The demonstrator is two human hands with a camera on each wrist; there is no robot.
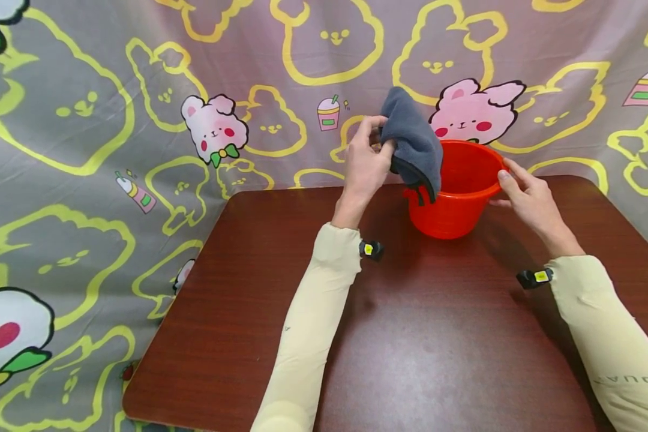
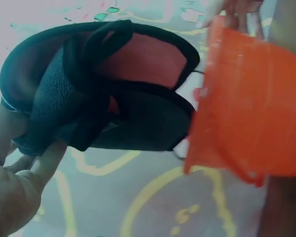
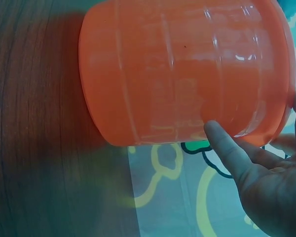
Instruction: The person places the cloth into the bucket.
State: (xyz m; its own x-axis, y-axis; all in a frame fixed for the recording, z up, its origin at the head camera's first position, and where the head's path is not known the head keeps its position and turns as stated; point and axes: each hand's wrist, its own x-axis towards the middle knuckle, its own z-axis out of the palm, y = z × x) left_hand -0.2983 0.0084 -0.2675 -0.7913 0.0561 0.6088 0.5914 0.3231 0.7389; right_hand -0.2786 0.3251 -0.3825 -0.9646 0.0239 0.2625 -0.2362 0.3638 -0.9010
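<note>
My left hand [image 1: 364,159] pinches a soft grey fleece item [image 1: 413,141] with black edging and narrow black straps; its exact kind is unclear. It hangs in the air at the near left rim of a red plastic bucket [image 1: 445,216], partly covering it. In the left wrist view, the fleece item [image 2: 59,94] shows rounded black-edged flaps and a reddish inner side, beside the bucket [image 2: 256,103]. My right hand [image 1: 534,201] holds the bucket's right rim. In the right wrist view, a fingertip touches the bucket's outer wall [image 3: 187,74]. The bucket's floor is hidden.
The bucket is at the back of a dark brown wooden table [image 1: 437,348] with rounded corners. Behind and to the left hangs a grey-pink curtain [image 1: 281,174] with cartoon bears, close against the table's back edge.
</note>
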